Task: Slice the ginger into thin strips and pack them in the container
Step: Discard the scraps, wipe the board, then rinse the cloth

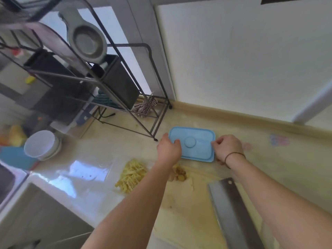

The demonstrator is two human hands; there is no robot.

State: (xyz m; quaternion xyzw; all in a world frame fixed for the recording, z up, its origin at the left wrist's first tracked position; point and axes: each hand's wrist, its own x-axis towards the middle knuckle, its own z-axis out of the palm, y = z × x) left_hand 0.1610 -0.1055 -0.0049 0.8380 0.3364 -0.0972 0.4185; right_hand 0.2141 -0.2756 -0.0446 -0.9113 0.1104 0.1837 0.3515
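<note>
A light blue rectangular container [195,137] with its lid on lies on the pale counter near the wall. My left hand [168,148] grips its left edge, fingers curled over the lid. My right hand [228,147] pinches the right edge of the lid. A pile of thin yellow ginger strips [131,175] lies on the counter in front and to the left. A few brownish ginger scraps [179,174] sit between my forearms. A broad cleaver [231,211] lies flat near my right forearm.
A dark wire rack [115,97] with black bins and a hanging grey strainer stands at the back left, its foot close to the container. Stacked white bowls [42,143] sit far left by a sink edge. A wall and raised ledge [251,119] border the back.
</note>
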